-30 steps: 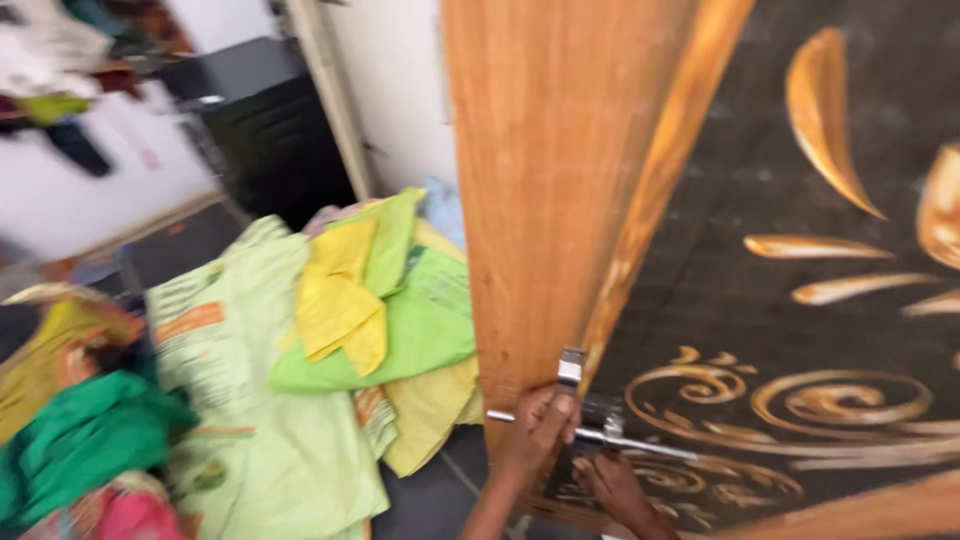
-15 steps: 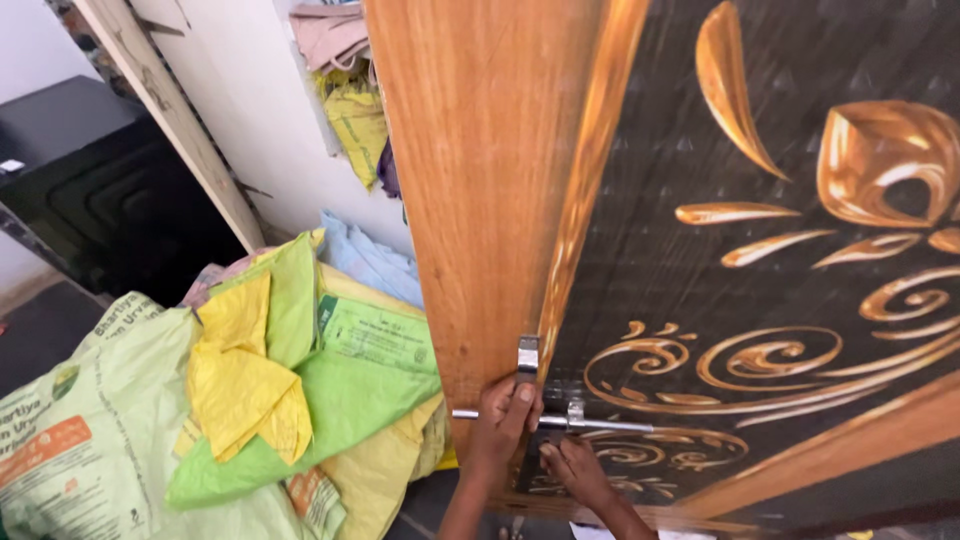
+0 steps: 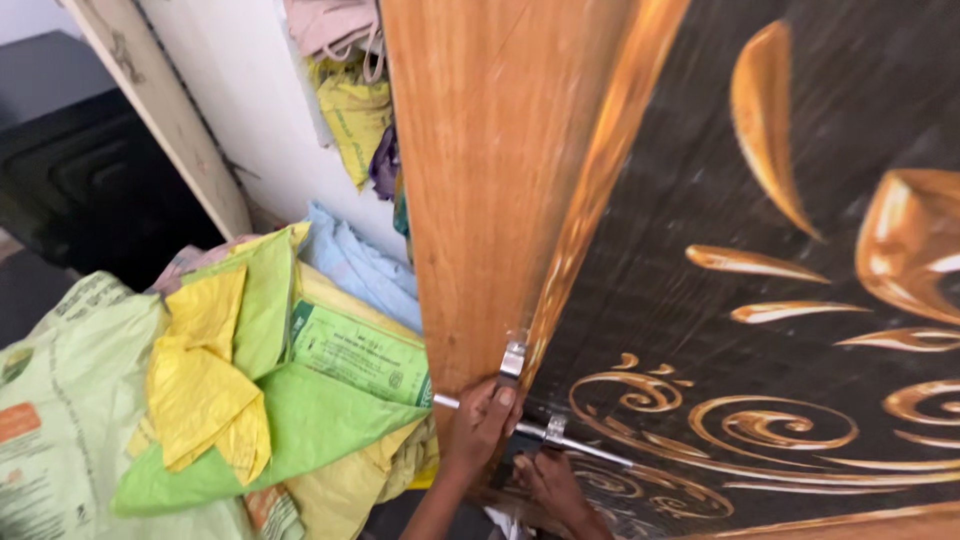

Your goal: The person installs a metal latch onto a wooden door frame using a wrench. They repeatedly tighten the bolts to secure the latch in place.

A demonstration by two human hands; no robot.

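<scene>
Running low across the door at about six o'clock in the view, the slim silver metal latch bolt [image 3: 530, 430] lies at a slant, its near end poking out past the wooden edge towards nine o'clock and its far end trailing off towards four o'clock over the dark panel. The left hand [image 3: 478, 425] is curled around the bolt near that wooden edge, fingers [image 3: 500, 402] wrapped over the top of the rod and closed on it, with the small silver metal bracket [image 3: 512, 358] just above the knuckles at twelve o'clock. The right hand [image 3: 552, 487] sits just beneath the bolt at five o'clock from the left hand, its fingers up against the rod by a metal guide [image 3: 553, 432]; whether they grip it or only touch it cannot be told. Both hands work against the tall wooden door with a dark face and golden swirl ornaments [image 3: 700, 250]. At nine o'clock from the hands lies a heap of green and yellow woven plastic sacks [image 3: 230, 390], with a pale blue cloth [image 3: 350, 265] behind it against the white wall [image 3: 250, 110].
</scene>
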